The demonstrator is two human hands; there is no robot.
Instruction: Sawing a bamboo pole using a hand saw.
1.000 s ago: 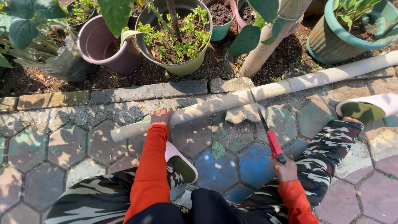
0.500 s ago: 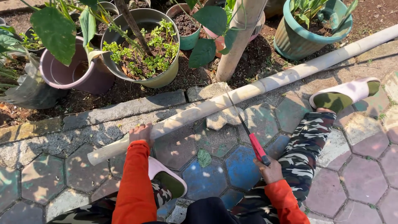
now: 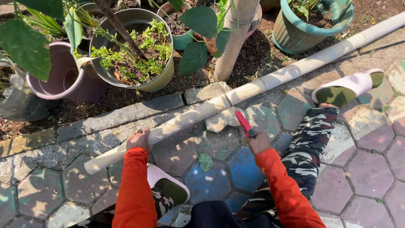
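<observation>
Bamboo pole (image 3: pixel 253 86) lies under the clenched left grip (image 3: pixel 138 140); right grip (image 3: pixel 257 142) clutches a red-handled saw (image 3: pixel 240 118).

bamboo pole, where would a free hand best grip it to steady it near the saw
Grip the bamboo pole on the bare stretch just right of the saw, coming from above with the palm pressing down. It lies low and slanted across the paving, propped on a stone, so the top is the open side. The left hand already pins the lower end; the right hand holds the saw's red handle.
</observation>
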